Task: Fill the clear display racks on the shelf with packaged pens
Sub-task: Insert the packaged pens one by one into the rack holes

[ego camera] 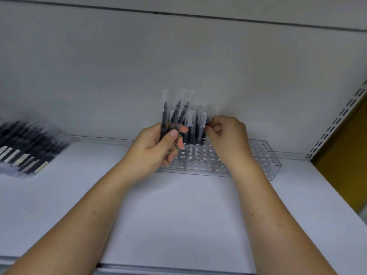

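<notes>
The left hand (156, 144) held a few packaged pens (174, 114). The right hand (228, 135) pinched one pen (202, 126) standing in the clear rack (265, 161) on the shelf (178, 215). They seemed light, stiff and slippery, best held around the middle.

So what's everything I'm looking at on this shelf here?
Shelf: one, white, across the lower view.
Back panel: one, white, behind the shelf.
Rack: clear, sectioned, at the shelf's back; number of units unclear.
Standing pens: several, dark in clear sleeves, upright in the rack's left part.
Held pens: three showing, dark, fanned above the rack.
Pen packs: a pile, dark, far left on the shelf.
Slotted post: one, white, right edge.
Left hand: grips the held pens.
Right hand: pinches a standing pen.
</notes>
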`<state>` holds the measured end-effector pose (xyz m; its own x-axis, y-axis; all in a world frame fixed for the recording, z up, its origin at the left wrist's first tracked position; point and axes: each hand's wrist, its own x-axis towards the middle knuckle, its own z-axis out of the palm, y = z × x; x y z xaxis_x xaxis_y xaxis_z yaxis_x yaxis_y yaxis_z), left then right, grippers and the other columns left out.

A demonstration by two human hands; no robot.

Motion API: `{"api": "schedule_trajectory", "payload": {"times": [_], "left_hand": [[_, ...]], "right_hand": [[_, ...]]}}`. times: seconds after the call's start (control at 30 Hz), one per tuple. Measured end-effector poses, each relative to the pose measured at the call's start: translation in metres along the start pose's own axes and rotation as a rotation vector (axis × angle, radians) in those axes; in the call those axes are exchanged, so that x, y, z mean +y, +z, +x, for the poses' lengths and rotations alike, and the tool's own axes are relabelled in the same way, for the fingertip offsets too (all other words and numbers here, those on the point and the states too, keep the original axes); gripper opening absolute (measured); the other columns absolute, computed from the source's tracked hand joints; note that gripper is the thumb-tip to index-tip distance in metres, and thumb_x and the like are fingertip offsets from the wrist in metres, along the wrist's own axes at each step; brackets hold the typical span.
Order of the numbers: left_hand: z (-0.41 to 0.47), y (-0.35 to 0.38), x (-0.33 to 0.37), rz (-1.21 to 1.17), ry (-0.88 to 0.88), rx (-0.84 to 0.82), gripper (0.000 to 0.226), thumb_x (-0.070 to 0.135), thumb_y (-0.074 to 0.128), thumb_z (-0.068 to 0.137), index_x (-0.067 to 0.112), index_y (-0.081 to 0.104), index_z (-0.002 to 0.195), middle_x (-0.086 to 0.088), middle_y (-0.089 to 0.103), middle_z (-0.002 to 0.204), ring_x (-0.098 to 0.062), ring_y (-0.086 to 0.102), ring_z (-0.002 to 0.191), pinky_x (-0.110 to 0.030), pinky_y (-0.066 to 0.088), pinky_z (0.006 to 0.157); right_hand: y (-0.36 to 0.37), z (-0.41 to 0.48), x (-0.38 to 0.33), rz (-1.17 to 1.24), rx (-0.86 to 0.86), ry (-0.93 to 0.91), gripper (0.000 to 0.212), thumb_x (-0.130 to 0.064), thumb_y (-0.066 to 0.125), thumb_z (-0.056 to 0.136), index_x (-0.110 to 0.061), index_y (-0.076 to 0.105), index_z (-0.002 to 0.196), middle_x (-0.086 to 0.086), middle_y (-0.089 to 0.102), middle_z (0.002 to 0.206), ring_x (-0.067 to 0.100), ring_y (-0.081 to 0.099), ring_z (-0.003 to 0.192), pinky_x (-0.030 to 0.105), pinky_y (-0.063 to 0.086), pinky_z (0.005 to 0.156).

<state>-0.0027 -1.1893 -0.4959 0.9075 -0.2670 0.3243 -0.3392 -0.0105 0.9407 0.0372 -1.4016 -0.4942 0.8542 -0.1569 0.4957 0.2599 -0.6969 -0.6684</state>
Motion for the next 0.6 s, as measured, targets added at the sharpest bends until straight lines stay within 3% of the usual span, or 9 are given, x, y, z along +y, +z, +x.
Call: {"api": "schedule_trajectory", "payload": {"times": [0.23,0.37,0.47,0.6], "left_hand": [[0.000,0.004,0.000,-0.012,-0.019,-0.004,0.023,0.010,0.041,0.112,0.005,0.062,0.120,-0.006,0.062,0.083,-0.018,0.044,0.057,-0.023,0.033,0.047],[-0.001,0.006,0.001,-0.008,-0.020,-0.011,0.024,0.010,0.041,0.112,0.004,0.063,0.120,-0.008,0.061,0.083,-0.018,0.044,0.057,-0.023,0.034,0.047],[-0.001,0.007,0.001,-0.030,-0.027,-0.024,0.024,0.011,0.042,0.112,0.002,0.062,0.120,-0.009,0.061,0.085,-0.019,0.044,0.057,-0.023,0.032,0.048],[-0.001,0.010,0.000,-0.047,-0.030,-0.063,0.023,0.012,0.043,0.112,0.002,0.063,0.118,-0.008,0.062,0.083,-0.019,0.044,0.056,-0.024,0.031,0.048]], "right_hand": [[-0.007,-0.006,0.000,0.015,0.005,0.040,0.007,-0.025,0.073,0.092,-0.019,0.077,0.091,-0.013,0.071,0.076,0.002,0.066,0.071,0.027,0.058,0.075],[-0.018,-0.014,-0.012,0.248,0.142,0.004,0.012,-0.017,0.065,0.097,-0.021,0.072,0.087,-0.006,0.071,0.073,0.010,0.066,0.068,0.027,0.052,0.066],[-0.022,-0.020,-0.028,0.506,0.027,0.030,0.017,-0.015,0.059,0.103,-0.014,0.073,0.093,-0.003,0.072,0.072,0.008,0.058,0.056,0.022,0.047,0.059],[-0.023,-0.028,-0.038,0.597,-0.147,0.014,0.008,-0.014,0.067,0.100,-0.015,0.074,0.097,0.006,0.075,0.083,0.007,0.058,0.058,0.023,0.049,0.059]]}}
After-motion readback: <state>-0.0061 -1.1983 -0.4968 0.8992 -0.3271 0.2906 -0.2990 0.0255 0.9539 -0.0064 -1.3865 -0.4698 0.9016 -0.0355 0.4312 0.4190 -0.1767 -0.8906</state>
